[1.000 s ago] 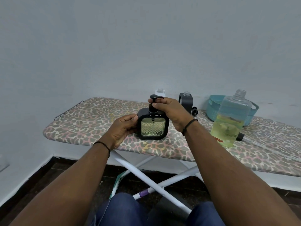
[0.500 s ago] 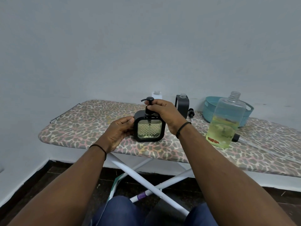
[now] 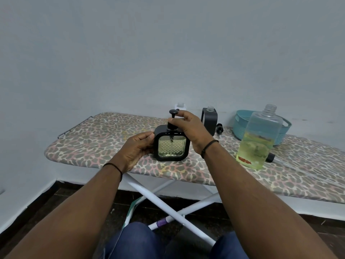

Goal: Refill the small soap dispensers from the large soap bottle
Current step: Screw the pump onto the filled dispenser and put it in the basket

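Black square soap dispenser (image 3: 171, 146) upright on ironing board (image 3: 97, 146); left hand (image 3: 137, 149) grips its side, right hand (image 3: 188, 128) fingers pinch pump collar (image 3: 170, 126). Large soap bottle (image 3: 258, 139) uncapped, right.

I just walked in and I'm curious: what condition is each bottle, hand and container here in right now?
Front dispenser: upright, full, pump fitted.
Left hand: grips its side.
Right hand: grips the pump collar.
Large soap bottle: upright, uncapped, about half full.
Second dispenser: upright, pump off.
Loose pump: lying beside it.
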